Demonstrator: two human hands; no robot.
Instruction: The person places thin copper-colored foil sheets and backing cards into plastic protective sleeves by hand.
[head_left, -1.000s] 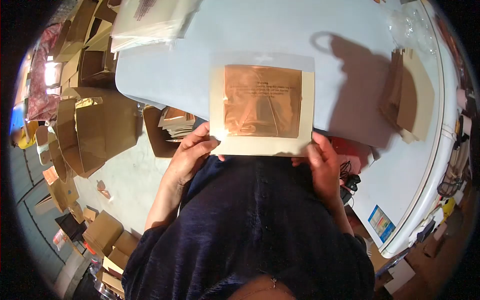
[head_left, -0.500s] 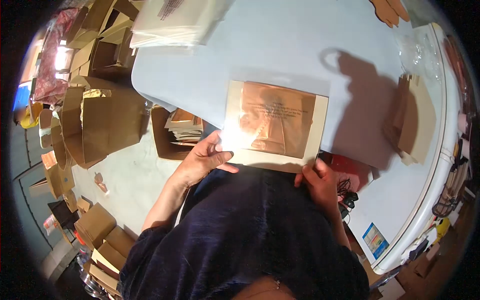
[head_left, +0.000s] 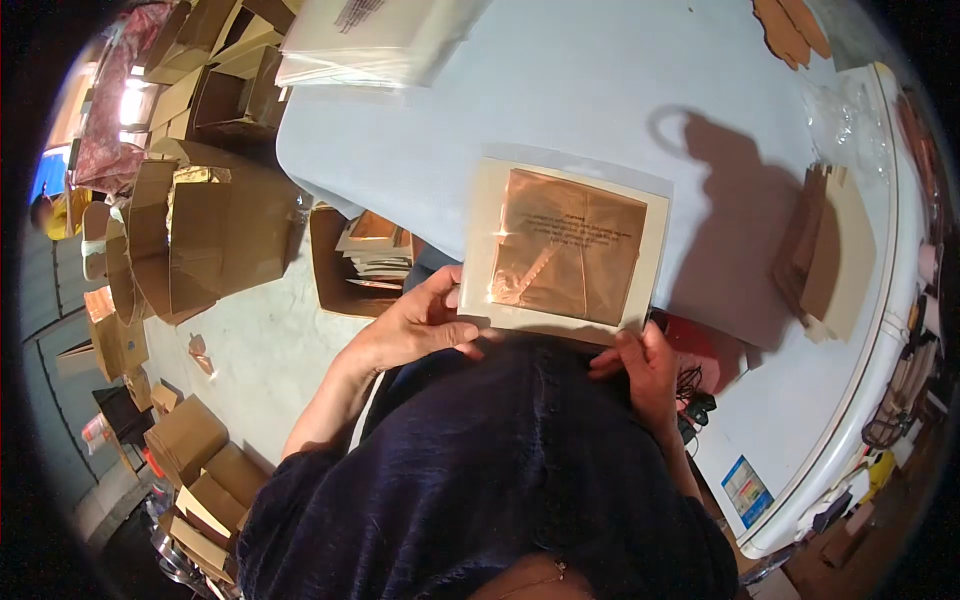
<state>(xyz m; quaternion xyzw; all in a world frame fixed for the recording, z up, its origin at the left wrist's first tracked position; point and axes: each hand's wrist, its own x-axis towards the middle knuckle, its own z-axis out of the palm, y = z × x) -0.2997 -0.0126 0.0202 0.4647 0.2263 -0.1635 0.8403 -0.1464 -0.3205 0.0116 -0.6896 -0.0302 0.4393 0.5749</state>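
Card (head_left: 566, 272) in both hands (head_left: 425, 325), print (head_left: 575, 233) blurred, bags (head_left: 365, 48) cropped

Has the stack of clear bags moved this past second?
No: against the table corner, the stack of clear bags shows no shift; the view itself moved.

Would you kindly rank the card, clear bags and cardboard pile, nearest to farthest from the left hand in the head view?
1. Card, touching the left hand.
2. Clear bags, at the table's upper left.
3. Cardboard pile, on the far right.
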